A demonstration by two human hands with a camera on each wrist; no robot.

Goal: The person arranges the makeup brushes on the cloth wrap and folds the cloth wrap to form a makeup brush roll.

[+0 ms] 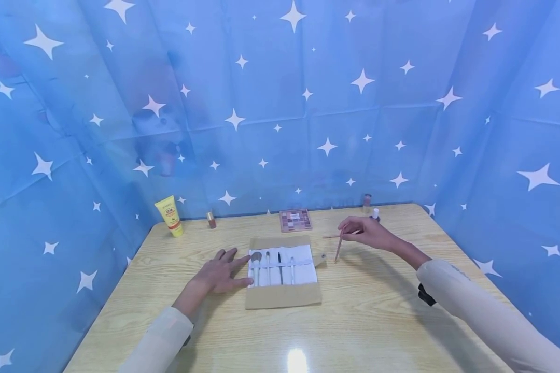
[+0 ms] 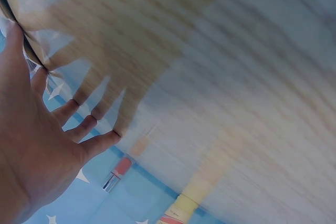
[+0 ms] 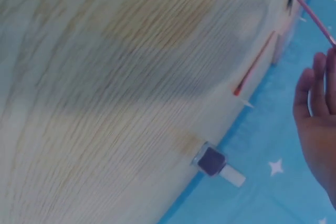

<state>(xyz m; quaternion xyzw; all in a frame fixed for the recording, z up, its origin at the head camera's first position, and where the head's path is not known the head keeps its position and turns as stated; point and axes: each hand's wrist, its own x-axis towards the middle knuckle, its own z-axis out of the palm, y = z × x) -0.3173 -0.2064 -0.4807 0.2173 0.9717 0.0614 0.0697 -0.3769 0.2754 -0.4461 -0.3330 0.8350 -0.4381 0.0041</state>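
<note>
Your left hand (image 1: 219, 272) is spread, fingers apart, gripping nothing, touching the left edge of the unfolded brush case (image 1: 283, 297), flat on the bench (image 1: 364, 321), four tools (image 1: 256, 274) under its strap. Your right hand (image 1: 365, 231) pinches a pink stick (image 1: 338, 250), angled down, right of the case; another thin stick (image 3: 255, 64) lies near.

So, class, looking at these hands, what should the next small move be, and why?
Probably move the right hand left, bringing its pink brush to the strap's right end: that brush is apart from the roll, other brushes sit under the strap, and the left hand rests at the roll's left edge.
</note>
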